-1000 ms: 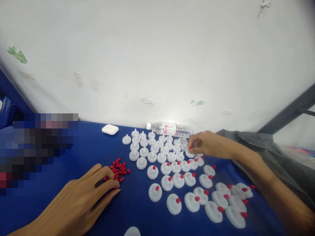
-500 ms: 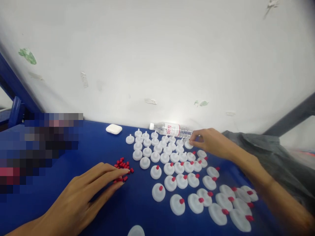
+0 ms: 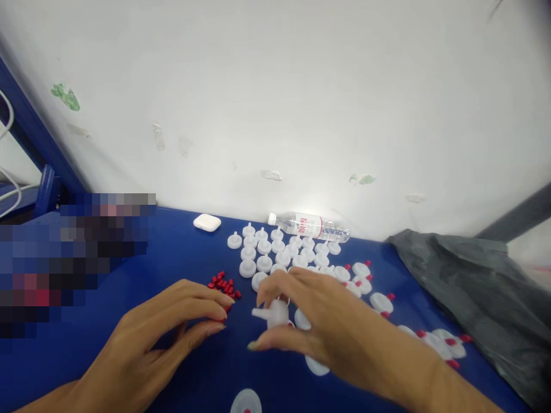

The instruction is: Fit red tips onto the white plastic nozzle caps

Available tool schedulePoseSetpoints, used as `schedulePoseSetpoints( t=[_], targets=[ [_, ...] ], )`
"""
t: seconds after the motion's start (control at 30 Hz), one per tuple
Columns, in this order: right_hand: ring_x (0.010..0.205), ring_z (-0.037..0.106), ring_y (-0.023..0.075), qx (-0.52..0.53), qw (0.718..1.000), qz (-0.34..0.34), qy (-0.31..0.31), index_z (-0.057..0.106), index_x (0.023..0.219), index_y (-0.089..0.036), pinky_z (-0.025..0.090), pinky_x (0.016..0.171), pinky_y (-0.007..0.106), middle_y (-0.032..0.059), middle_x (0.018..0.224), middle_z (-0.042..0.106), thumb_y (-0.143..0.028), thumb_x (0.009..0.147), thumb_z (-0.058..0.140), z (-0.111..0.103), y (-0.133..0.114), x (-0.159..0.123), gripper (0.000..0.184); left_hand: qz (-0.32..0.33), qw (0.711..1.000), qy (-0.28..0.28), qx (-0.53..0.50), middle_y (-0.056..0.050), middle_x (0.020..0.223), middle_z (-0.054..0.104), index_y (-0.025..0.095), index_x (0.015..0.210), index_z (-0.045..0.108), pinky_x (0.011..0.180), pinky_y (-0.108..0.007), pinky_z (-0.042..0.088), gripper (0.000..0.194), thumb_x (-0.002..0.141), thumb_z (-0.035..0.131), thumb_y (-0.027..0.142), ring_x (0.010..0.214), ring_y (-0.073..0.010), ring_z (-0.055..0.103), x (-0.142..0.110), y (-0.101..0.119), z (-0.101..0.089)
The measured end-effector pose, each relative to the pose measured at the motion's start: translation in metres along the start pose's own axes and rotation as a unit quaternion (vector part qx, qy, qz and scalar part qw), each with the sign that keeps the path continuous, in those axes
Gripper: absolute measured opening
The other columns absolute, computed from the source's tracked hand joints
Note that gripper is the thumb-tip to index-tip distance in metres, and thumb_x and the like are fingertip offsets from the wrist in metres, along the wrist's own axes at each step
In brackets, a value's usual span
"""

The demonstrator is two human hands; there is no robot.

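My right hand (image 3: 318, 327) holds a white plastic nozzle cap (image 3: 278, 314) between thumb and fingers, its spout tilted towards the left. Beside it, my left hand (image 3: 172, 327) has thumb and forefinger close together with a bit of red showing between the tips, a small red cap. Just beyond those fingertips lies a pile of small red caps (image 3: 221, 284). Several white nozzle caps (image 3: 248, 252) without red stand upright in a cluster further back. To the right, partly behind my right hand, lie white nozzle caps with red tips (image 3: 381, 302).
A clear plastic bottle (image 3: 307, 225) lies along the wall. A small white case (image 3: 207, 222) sits to its left. Dark grey plastic sheeting (image 3: 465, 287) covers the blue table's right side. One more white nozzle cap (image 3: 246, 401) lies at the front edge.
My right hand has come from the back of the cluster towards my left hand, bringing a white nozzle cap. My left fingertips have drawn closer together at the red caps.
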State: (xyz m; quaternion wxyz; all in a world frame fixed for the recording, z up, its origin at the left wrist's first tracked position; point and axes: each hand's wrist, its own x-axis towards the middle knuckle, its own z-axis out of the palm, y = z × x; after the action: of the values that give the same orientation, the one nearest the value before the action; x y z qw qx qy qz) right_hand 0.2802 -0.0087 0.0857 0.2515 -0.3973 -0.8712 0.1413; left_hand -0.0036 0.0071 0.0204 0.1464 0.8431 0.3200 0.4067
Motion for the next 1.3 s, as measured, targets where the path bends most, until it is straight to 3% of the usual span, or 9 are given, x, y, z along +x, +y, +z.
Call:
schedulePoseSetpoints(
  t=[0.13, 0.3, 0.47, 0.63, 0.73, 0.9, 1.03, 1.2, 1.3],
  targets=[
    [0.074, 0.080, 0.0149, -0.077, 0.987, -0.100, 0.098, 0.062, 0.104, -0.029, 0.061, 0.070, 0.026, -0.0092, 0.089, 0.080, -0.060, 0.101, 0.077, 0.031, -0.007, -0.007, 0.035, 0.034, 0.998, 0.019, -0.041, 0.004, 0.094, 0.084, 0.032, 0.104, 0.079, 0.077, -0.011, 0.064, 0.017, 0.112, 0.066, 0.039, 0.081, -0.0094, 0.081, 0.003, 0.009, 0.001],
    [0.069, 0.079, 0.0114, -0.100, 0.978, -0.140, 0.121, 0.062, 0.102, -0.027, 0.061, 0.062, 0.024, -0.0095, 0.087, 0.080, -0.062, 0.106, 0.070, 0.041, -0.011, -0.005, 0.037, 0.061, 0.997, 0.006, -0.044, 0.007, 0.089, 0.086, 0.030, 0.101, 0.078, 0.077, -0.006, 0.063, 0.023, 0.114, 0.062, 0.042, 0.077, -0.0053, 0.082, 0.009, 0.019, 0.004],
    [0.073, 0.077, 0.0126, -0.147, 0.965, -0.181, 0.120, 0.066, 0.099, -0.021, 0.065, 0.067, 0.024, -0.0065, 0.089, 0.078, -0.042, 0.090, 0.094, 0.040, -0.014, -0.001, 0.036, 0.059, 0.998, 0.022, 0.027, 0.007, 0.085, 0.084, 0.032, 0.108, 0.078, 0.073, -0.006, 0.062, 0.028, 0.114, 0.059, 0.051, 0.072, -0.0057, 0.080, 0.010, 0.017, 0.005],
    [0.077, 0.075, 0.0156, -0.174, 0.957, -0.205, 0.112, 0.070, 0.090, -0.023, 0.069, 0.074, 0.027, -0.0016, 0.090, 0.077, -0.029, 0.106, 0.072, 0.050, -0.014, -0.005, 0.018, 0.106, 0.993, -0.007, 0.056, 0.003, 0.091, 0.086, 0.032, 0.116, 0.074, 0.074, -0.017, 0.067, 0.025, 0.117, 0.049, 0.030, 0.079, -0.0126, 0.080, -0.010, 0.008, 0.008],
    [0.086, 0.075, 0.0157, -0.223, 0.946, -0.199, 0.127, 0.071, 0.085, -0.027, 0.070, 0.080, 0.026, -0.0003, 0.105, 0.080, -0.025, 0.107, 0.066, 0.061, -0.012, -0.012, 0.023, 0.065, 0.993, 0.045, 0.085, 0.000, 0.103, 0.088, 0.037, 0.131, 0.073, 0.092, -0.034, 0.071, 0.031, 0.108, 0.056, 0.025, 0.095, -0.0220, 0.083, -0.035, 0.000, 0.014],
    [0.077, 0.071, 0.0155, -0.271, 0.925, -0.209, 0.164, 0.072, 0.076, -0.031, 0.069, 0.074, 0.022, -0.0009, 0.097, 0.081, -0.015, 0.100, 0.067, 0.072, -0.015, -0.016, 0.029, 0.019, 0.997, 0.041, 0.063, 0.001, 0.099, 0.088, 0.045, 0.136, 0.072, 0.080, -0.040, 0.072, 0.049, 0.099, 0.057, 0.016, 0.090, -0.0254, 0.082, -0.052, -0.003, 0.021],
    [0.071, 0.073, 0.0177, -0.213, 0.946, -0.198, 0.144, 0.079, 0.103, -0.022, 0.070, 0.068, 0.027, 0.0015, 0.090, 0.080, -0.016, 0.107, 0.053, 0.058, -0.021, -0.005, 0.028, 0.043, 0.991, 0.040, 0.118, 0.001, 0.097, 0.087, 0.041, 0.129, 0.074, 0.090, -0.037, 0.071, 0.032, 0.109, 0.052, 0.028, 0.089, -0.0233, 0.082, -0.030, 0.006, 0.015],
    [0.102, 0.083, 0.0246, -0.203, 0.963, -0.148, 0.097, 0.076, 0.118, -0.016, 0.071, 0.092, 0.034, 0.0072, 0.114, 0.085, -0.008, 0.106, 0.054, 0.006, -0.004, 0.005, 0.026, 0.037, 0.992, -0.013, 0.121, 0.003, 0.107, 0.082, 0.035, 0.129, 0.071, 0.081, -0.027, 0.064, 0.021, 0.113, 0.060, 0.032, 0.095, -0.0171, 0.074, -0.003, 0.003, 0.006],
    [0.097, 0.084, 0.0251, -0.191, 0.975, -0.017, 0.109, 0.076, 0.115, -0.024, 0.071, 0.082, 0.036, 0.0049, 0.116, 0.086, -0.024, 0.106, 0.066, -0.031, 0.019, 0.006, 0.013, 0.003, 0.989, -0.028, 0.146, 0.002, 0.110, 0.077, 0.033, 0.121, 0.073, 0.080, -0.030, 0.062, 0.019, 0.112, 0.059, 0.026, 0.098, -0.0187, 0.070, -0.002, -0.005, 0.008]
  ],
)
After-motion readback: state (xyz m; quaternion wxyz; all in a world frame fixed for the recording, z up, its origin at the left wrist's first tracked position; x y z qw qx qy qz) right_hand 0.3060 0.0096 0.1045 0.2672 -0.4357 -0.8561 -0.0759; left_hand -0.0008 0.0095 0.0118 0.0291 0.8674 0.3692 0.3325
